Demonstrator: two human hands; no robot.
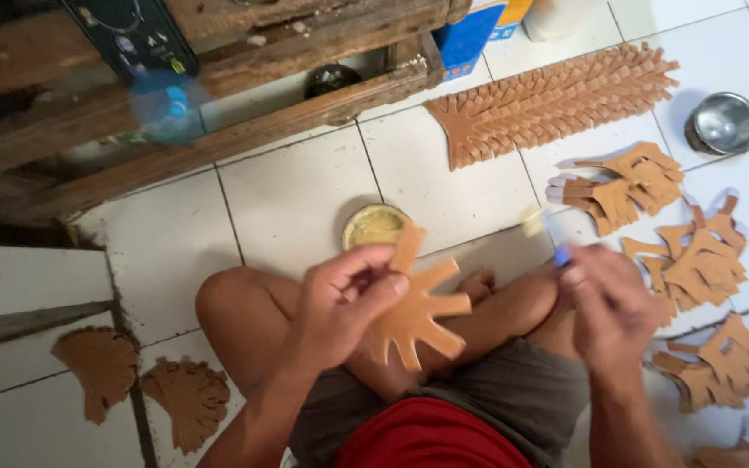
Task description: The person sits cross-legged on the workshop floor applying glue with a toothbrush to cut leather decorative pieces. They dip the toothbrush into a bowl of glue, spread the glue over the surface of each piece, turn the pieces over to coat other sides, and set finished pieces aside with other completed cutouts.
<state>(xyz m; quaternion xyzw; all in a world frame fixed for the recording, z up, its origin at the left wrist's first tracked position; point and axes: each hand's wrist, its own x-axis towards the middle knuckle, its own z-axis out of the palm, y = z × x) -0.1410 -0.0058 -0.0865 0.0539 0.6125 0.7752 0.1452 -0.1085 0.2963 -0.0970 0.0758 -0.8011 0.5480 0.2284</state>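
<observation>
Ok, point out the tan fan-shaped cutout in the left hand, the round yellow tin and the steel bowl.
Tan fan-shaped cutout (416, 314), head view, on its middle where the strips join.
Round yellow tin (373, 227), head view, on its yellow inside.
Steel bowl (723, 122), head view, on its shiny inside.

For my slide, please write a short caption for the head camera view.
Seated on a tiled floor, left hand holds a tan fan-shaped cutout; right hand holds a small brush.
</observation>
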